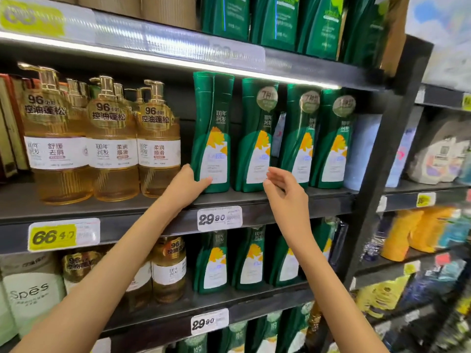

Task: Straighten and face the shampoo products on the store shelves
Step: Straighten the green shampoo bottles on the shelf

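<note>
Several green shampoo bottles with yellow-flower labels stand in a row on the middle shelf. My left hand grips the lower left side of the leftmost green bottle, thumb across its label. My right hand hovers with fingers apart just in front of the second green bottle, holding nothing. The third green bottle and the fourth stand upright to the right. Amber pump bottles stand to the left on the same shelf.
A gap separates the amber pump bottles from the green ones. More green bottles fill the shelf above and the shelf below. A black upright post bounds the bay at right. Price tags line the shelf edges.
</note>
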Motion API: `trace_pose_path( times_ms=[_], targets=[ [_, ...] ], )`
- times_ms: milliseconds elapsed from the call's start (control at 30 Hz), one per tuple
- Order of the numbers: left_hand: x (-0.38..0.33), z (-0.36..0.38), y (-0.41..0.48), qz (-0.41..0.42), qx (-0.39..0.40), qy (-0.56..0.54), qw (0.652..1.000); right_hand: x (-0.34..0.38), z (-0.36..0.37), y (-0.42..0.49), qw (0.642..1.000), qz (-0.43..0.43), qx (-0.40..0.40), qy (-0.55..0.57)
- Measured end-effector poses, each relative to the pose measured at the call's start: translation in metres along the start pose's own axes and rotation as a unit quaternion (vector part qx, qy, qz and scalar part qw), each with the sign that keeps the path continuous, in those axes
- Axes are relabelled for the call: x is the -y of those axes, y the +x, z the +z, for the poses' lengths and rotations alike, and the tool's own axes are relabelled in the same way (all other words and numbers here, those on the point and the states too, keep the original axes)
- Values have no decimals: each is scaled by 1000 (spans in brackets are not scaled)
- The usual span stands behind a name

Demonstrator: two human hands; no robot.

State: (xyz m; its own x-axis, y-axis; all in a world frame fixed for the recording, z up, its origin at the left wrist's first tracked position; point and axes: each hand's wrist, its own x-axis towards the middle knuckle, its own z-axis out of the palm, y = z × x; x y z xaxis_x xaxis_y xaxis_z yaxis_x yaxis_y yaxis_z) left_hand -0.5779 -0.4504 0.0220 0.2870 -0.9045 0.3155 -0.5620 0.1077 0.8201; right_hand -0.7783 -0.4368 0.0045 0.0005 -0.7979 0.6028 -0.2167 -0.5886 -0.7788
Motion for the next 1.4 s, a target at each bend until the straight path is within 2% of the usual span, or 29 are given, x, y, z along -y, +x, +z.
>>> trace_pose_path(
  times_ms=[167, 333, 433, 800, 1000, 1167, 1400],
  targets=[
    [-18, 2, -41, 9, -71, 82, 994, -4, -1, 22, 999, -31, -4, -1],
    [-31, 22, -85, 63, -199, 47, 977, -5, -1, 53, 997, -63, 29, -20],
    [-36, 38, -98, 105, -233, 21, 966, -7, 4, 67, 996, -67, 54, -33],
    [-12, 42, -105, 104, -262, 8, 959, -17, 24, 87, 997, -34, 71, 19],
    [-22, 40, -99, 111, -226, -25, 967, -18, 27, 78, 997, -23, 66, 11],
    [-28, 46, -95, 95, -185, -53, 977, -7, 32, 67, 999, -33, 17, 25],
    [-31, 54, -100, 102, -172, -68, 977, 9, 12, 45, 997, -37, -38, 54]
  ],
)
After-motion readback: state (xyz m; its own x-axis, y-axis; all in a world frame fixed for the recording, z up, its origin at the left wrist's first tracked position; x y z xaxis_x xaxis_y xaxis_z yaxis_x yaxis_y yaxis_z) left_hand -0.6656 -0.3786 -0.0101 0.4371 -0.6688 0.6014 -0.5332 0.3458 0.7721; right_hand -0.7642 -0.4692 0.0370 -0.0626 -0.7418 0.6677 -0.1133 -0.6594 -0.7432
